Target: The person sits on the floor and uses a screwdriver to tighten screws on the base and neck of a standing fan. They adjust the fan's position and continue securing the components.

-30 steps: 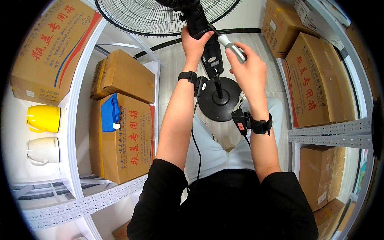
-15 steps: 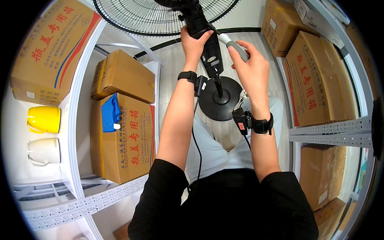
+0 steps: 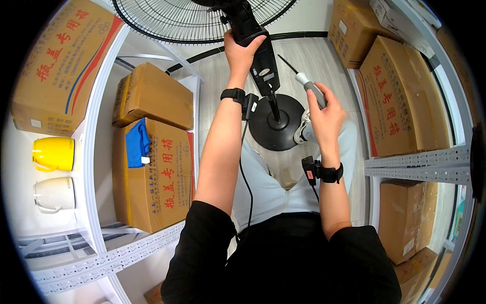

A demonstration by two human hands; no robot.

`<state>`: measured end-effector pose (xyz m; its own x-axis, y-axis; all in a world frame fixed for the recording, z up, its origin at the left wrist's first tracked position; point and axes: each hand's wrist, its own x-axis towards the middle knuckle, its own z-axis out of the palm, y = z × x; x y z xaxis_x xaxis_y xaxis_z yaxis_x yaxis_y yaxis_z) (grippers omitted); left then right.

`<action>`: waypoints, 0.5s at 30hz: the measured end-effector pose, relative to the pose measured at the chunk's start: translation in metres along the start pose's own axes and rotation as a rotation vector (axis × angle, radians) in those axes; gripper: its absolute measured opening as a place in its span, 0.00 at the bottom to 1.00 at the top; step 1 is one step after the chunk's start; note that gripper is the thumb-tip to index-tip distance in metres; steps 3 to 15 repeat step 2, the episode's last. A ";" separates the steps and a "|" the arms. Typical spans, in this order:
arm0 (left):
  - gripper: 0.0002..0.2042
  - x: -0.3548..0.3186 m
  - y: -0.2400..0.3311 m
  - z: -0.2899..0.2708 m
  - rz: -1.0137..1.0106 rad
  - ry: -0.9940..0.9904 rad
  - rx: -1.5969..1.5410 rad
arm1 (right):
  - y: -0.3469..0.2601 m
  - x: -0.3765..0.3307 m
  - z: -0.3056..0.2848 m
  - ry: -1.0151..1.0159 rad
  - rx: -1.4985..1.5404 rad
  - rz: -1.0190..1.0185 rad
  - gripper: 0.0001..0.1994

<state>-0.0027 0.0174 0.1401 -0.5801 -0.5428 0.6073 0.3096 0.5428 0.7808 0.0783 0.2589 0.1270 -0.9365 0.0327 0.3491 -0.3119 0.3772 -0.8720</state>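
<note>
The left hand (image 3: 243, 48) is closed around the upper neck of the black pedestal fan (image 3: 255, 55), just below the round black wire fan guard (image 3: 202, 17) at the far edge of the scene. The fan's column runs down to a round black base plate (image 3: 276, 124) standing on the pale wood-look floor (image 3: 304, 55) between the two hands.

The right hand (image 3: 324, 114) grips a screwdriver with a grey-and-white handle (image 3: 311, 88), fingers wrapped around the handle. Its thin dark shaft points toward the far left, with the tip near the fan column but apart from it.

Both wrists carry black straps, and a thin black cable (image 3: 245, 172) hangs from the left one.

To the left, a white metal shelving rack (image 3: 93, 152) carries brown cardboard boxes (image 3: 152, 96), a folded blue cloth (image 3: 136, 144), a yellow mug (image 3: 53, 153) and a white mug (image 3: 50, 193). To the right, a second rack holds further brown cardboard cartons (image 3: 400, 101).
</note>
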 end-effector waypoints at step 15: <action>0.38 -0.001 0.003 -0.001 -0.004 -0.021 0.044 | 0.015 -0.004 0.008 0.005 0.025 -0.017 0.15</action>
